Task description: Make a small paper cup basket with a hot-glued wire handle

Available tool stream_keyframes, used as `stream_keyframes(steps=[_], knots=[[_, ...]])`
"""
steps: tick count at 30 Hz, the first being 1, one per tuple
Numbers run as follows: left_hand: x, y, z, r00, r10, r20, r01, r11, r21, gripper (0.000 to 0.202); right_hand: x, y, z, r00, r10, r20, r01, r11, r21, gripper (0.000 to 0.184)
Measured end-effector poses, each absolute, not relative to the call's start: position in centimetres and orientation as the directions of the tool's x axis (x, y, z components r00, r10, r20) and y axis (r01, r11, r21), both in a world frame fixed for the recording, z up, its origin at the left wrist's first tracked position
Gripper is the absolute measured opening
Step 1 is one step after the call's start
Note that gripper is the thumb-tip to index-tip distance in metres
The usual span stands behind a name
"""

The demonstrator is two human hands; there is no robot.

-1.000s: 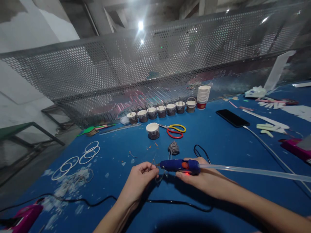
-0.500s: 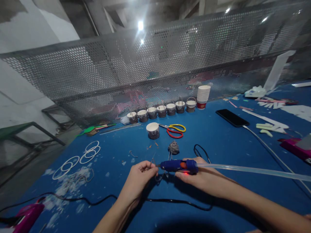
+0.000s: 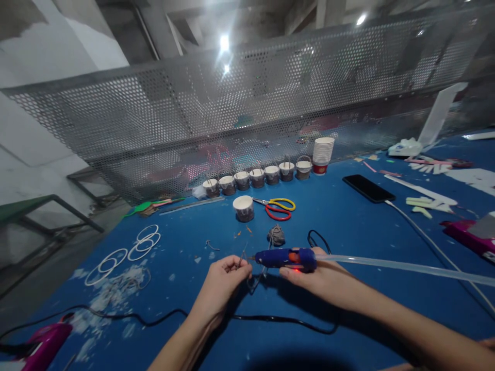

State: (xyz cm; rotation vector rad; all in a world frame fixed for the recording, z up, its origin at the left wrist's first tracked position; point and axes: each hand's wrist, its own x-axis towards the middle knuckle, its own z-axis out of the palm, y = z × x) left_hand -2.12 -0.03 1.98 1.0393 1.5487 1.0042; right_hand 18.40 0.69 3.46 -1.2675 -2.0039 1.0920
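My right hand (image 3: 323, 278) grips a blue glue gun (image 3: 284, 257) with an orange trigger and a red light glowing under it. A long clear glue stick (image 3: 398, 266) juts out of its back to the right. The nozzle points left at a thin piece of grey cord (image 3: 244, 256) pinched in the closed fingers of my left hand (image 3: 222, 281). Both hands hover just above the blue table (image 3: 348, 226). A small grey ball of cord (image 3: 276, 236) lies just beyond the gun.
A black cable (image 3: 270, 320) runs under my wrists. Further off stand a wrapped paper cup (image 3: 243, 208), red and yellow scissors (image 3: 279, 208), a row of several wrapped cups (image 3: 257, 176), a stack of paper cups (image 3: 323, 153), a phone (image 3: 368, 187) and white rings (image 3: 127, 251). A perforated metal screen (image 3: 247, 113) backs the table.
The glue gun and my right hand have lifted slightly. My left hand stays put with the cord pinched in it.
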Motion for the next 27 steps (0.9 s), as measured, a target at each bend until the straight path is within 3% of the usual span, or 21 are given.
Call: stream_keyframes(steps=[6,11,15,22,27], knots=[[-2.1,0.0,2.0,-0.188,0.950,-0.251,0.121,0.276,0.953,0.022,20.5,2.5,3.5,-0.244,0.967,-0.074,0.389,0.027,-0.921,0.038],[-2.2,0.0,1.9,-0.175,0.955,-0.239,0.109,0.260,0.959,0.023,23.1,5.5,1.5,-0.039,0.999,0.020,0.510,0.037,-0.860,0.036],[-2.1,-0.1,2.0,-0.163,0.962,-0.220,0.108,0.239,0.965,0.024,24.1,7.3,-0.4,-0.047,0.994,0.101,0.575,0.110,-0.811,0.033],[-2.1,-0.4,2.1,-0.125,0.971,-0.202,0.121,0.217,0.969,0.022,23.8,8.1,-1.5,0.004,0.997,0.074,0.704,0.050,-0.709,0.035],[-2.1,-0.5,1.9,-0.116,0.977,-0.181,0.115,0.195,0.974,0.022,24.3,7.8,-1.1,-0.105,0.988,0.114,0.702,0.155,-0.695,0.039]])
